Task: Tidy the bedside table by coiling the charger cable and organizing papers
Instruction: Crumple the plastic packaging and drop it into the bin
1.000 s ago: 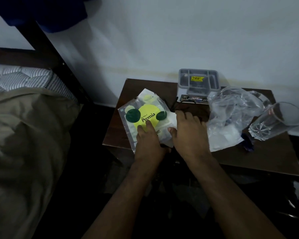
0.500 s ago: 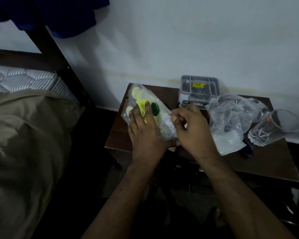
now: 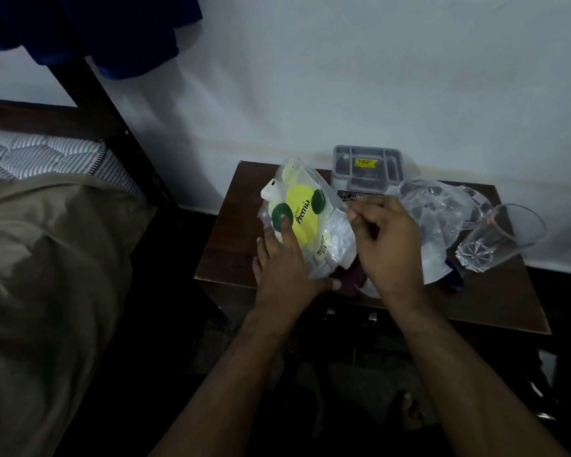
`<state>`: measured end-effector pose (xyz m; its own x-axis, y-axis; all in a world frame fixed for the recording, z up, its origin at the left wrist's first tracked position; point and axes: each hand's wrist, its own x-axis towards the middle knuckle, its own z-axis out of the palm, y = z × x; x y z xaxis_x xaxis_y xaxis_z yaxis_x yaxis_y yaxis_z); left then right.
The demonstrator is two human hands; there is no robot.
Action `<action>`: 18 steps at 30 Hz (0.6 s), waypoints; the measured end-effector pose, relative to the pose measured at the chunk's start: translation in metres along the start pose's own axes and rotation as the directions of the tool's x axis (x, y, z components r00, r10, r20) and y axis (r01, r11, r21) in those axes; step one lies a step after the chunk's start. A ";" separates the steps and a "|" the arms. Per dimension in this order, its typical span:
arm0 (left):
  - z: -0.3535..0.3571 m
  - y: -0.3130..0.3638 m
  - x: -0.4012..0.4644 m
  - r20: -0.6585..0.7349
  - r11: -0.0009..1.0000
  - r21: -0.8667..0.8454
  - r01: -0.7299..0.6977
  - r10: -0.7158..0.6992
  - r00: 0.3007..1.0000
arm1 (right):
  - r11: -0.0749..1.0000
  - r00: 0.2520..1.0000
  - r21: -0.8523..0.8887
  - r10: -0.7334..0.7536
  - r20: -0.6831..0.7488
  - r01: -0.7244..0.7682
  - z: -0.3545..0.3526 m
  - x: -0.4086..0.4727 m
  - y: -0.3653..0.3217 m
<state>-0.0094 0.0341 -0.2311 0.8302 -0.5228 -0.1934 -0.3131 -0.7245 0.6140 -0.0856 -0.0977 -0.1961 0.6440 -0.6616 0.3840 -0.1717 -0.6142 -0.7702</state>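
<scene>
Now packet (image 3: 305,219) between both grips

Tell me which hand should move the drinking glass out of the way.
Right. The right hand sits beside the clear bag, nearer the glass; the left hand holds the Premia packet at the table's far side.

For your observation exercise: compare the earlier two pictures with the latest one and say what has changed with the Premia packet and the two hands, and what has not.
The Premia packet lay flat under both hands; it has been lifted and tilted up. The left hand now supports it from below, fingers along its face; the right hand pinches its right edge. The drinking glass, clear plastic bag and grey tray stayed put.
</scene>
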 end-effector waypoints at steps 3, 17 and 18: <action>-0.008 0.005 0.001 -0.127 0.996 -0.070 -0.056 0.047 0.991 | 0.994 0.997 0.091 -0.070 0.044 0.065 -0.002 0.003 -0.003; -0.033 0.032 -0.019 -0.263 0.797 -0.292 -0.528 0.464 0.846 | 0.167 0.854 0.841 0.189 0.484 -0.514 -0.015 -0.013 -0.044; -0.030 0.033 -0.019 -0.268 0.731 -0.394 -0.557 0.489 0.830 | 0.144 0.857 0.850 0.188 0.479 -0.507 -0.015 -0.014 -0.045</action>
<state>-0.0218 0.0335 -0.1837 0.6599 -0.6679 0.3441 -0.5096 -0.0613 0.8582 -0.0984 -0.0679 -0.1592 0.8773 -0.4762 -0.0594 0.2824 0.6123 -0.7385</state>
